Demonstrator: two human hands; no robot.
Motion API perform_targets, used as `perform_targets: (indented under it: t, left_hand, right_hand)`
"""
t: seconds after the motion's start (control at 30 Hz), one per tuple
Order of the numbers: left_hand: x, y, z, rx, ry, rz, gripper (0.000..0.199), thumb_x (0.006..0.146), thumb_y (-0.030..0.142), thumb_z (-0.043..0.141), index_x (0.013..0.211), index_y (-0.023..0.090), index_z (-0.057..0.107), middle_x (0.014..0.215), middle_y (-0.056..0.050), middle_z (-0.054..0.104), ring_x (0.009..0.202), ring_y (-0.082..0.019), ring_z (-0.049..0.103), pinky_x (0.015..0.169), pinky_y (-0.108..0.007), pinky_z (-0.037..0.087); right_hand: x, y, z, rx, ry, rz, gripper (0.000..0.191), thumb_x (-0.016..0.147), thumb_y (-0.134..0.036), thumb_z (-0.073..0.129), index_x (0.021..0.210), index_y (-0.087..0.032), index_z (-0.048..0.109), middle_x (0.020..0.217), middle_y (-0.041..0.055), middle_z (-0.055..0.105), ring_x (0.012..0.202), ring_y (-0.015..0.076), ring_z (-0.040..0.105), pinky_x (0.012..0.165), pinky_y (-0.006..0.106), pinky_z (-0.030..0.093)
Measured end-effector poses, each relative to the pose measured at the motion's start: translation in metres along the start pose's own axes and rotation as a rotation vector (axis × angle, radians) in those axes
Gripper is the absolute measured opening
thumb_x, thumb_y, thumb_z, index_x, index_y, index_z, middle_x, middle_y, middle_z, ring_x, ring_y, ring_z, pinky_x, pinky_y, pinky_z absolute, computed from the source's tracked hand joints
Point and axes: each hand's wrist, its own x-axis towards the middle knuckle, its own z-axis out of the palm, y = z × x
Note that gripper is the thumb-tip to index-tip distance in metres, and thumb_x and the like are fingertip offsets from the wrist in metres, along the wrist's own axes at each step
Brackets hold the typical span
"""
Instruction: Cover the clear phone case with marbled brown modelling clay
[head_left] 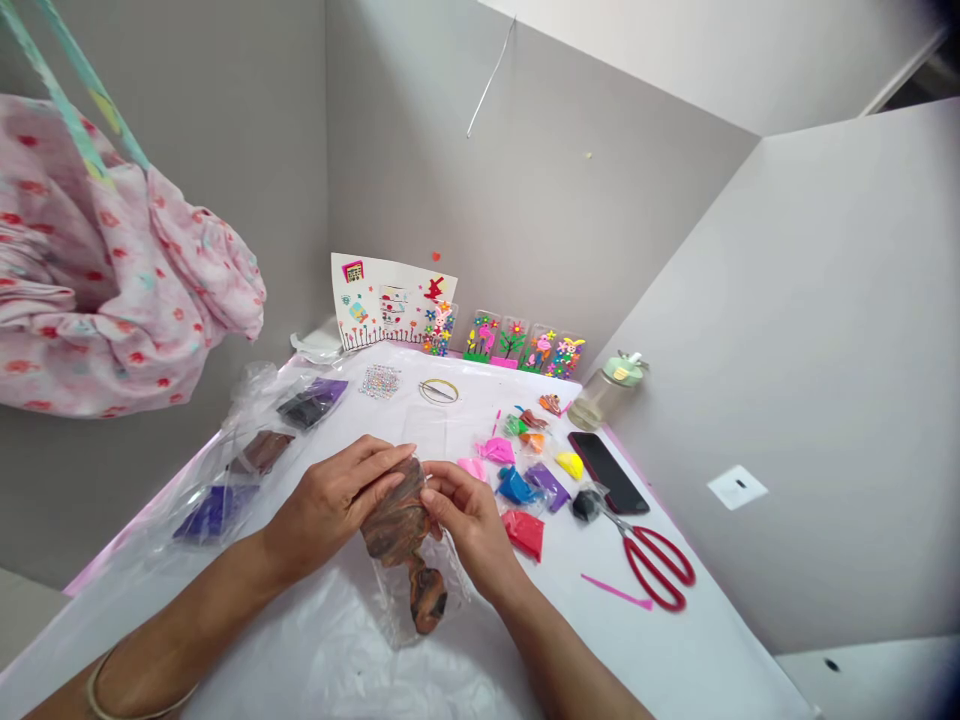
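Note:
A flattened piece of marbled brown, orange and black modelling clay [391, 525] lies between my hands, over a clear plastic sheet or bag, with a narrower lobe hanging toward me. My left hand [330, 497] is closed along its upper left edge, fingers together and thumb on the clay. On the upper right edge, my right hand [466, 515] pinches the clay between thumb and fingers. Just beyond the hands a clear rectangular plastic piece [426, 428] lies flat on the white table cover.
Right of my hands are several coloured clay packets [523, 533], red-handled scissors [660, 568], a phone [607, 472] and a bottle [606, 390]. Bagged clay [216, 510] lies left. Decorated clear cases [514, 340] lean at the back wall. A pink cloth bag [127, 270] hangs upper left.

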Motion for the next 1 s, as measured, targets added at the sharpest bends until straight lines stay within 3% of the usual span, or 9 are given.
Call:
perform_targets:
  t: [0.17, 0.33, 0.43, 0.6, 0.8, 1.0]
  left_hand:
    - [0.000, 0.002, 0.000, 0.030, -0.007, -0.009, 0.035, 0.097, 0.023, 0.046, 0.130, 0.022, 0.057, 0.110, -0.007, 0.064, 0.101, -0.017, 0.062, 0.087, -0.027, 0.048]
    - [0.001, 0.010, -0.006, -0.223, -0.023, -0.248, 0.035, 0.100, 0.032, 0.040, 0.130, 0.028, 0.056, 0.120, -0.002, 0.065, 0.110, -0.016, 0.061, 0.094, -0.025, 0.046]
    - [0.001, 0.013, -0.007, -0.283, -0.013, -0.328, 0.034, 0.097, 0.036, 0.046, 0.129, 0.029, 0.055, 0.123, -0.001, 0.065, 0.112, -0.017, 0.061, 0.094, -0.025, 0.047]
    - [0.000, 0.012, -0.003, -0.197, -0.036, -0.228, 0.034, 0.095, 0.031, 0.049, 0.129, 0.025, 0.056, 0.118, -0.005, 0.066, 0.101, -0.018, 0.063, 0.082, -0.025, 0.050]
    - [0.002, 0.008, -0.001, -0.103, -0.017, -0.079, 0.036, 0.096, 0.025, 0.048, 0.131, 0.024, 0.055, 0.116, -0.006, 0.066, 0.107, -0.019, 0.061, 0.095, -0.031, 0.045]
    - [0.003, 0.013, -0.009, -0.357, -0.059, -0.368, 0.039, 0.093, 0.038, 0.054, 0.131, 0.030, 0.053, 0.119, -0.003, 0.065, 0.105, -0.019, 0.062, 0.090, -0.029, 0.048]
  right_hand:
    - [0.001, 0.000, -0.002, 0.013, -0.010, 0.006, 0.027, 0.084, -0.034, 0.065, 0.104, -0.016, 0.065, 0.066, -0.0021, 0.055, 0.055, 0.0092, 0.047, 0.051, 0.022, 0.033]
    - [0.000, -0.004, -0.002, 0.003, 0.012, 0.000, 0.030, 0.084, -0.035, 0.066, 0.108, -0.017, 0.065, 0.070, -0.0010, 0.055, 0.058, 0.0098, 0.049, 0.054, 0.023, 0.036]
    - [0.000, -0.006, -0.002, -0.012, 0.025, -0.009, 0.031, 0.084, -0.036, 0.065, 0.109, -0.018, 0.065, 0.072, -0.0003, 0.057, 0.061, 0.0103, 0.050, 0.056, 0.023, 0.037]
    - [0.000, -0.003, -0.003, -0.010, 0.038, -0.015, 0.029, 0.084, -0.037, 0.065, 0.107, -0.019, 0.065, 0.071, -0.0004, 0.057, 0.060, 0.0106, 0.049, 0.056, 0.023, 0.037]
    - [0.000, 0.001, -0.004, -0.003, 0.035, -0.015, 0.030, 0.085, -0.038, 0.065, 0.107, -0.019, 0.064, 0.069, -0.0011, 0.055, 0.059, 0.0107, 0.045, 0.055, 0.024, 0.036]
    - [0.000, -0.004, -0.002, 0.026, 0.053, 0.004, 0.029, 0.085, -0.037, 0.065, 0.108, -0.020, 0.066, 0.072, 0.0003, 0.059, 0.061, 0.0118, 0.047, 0.057, 0.024, 0.036]
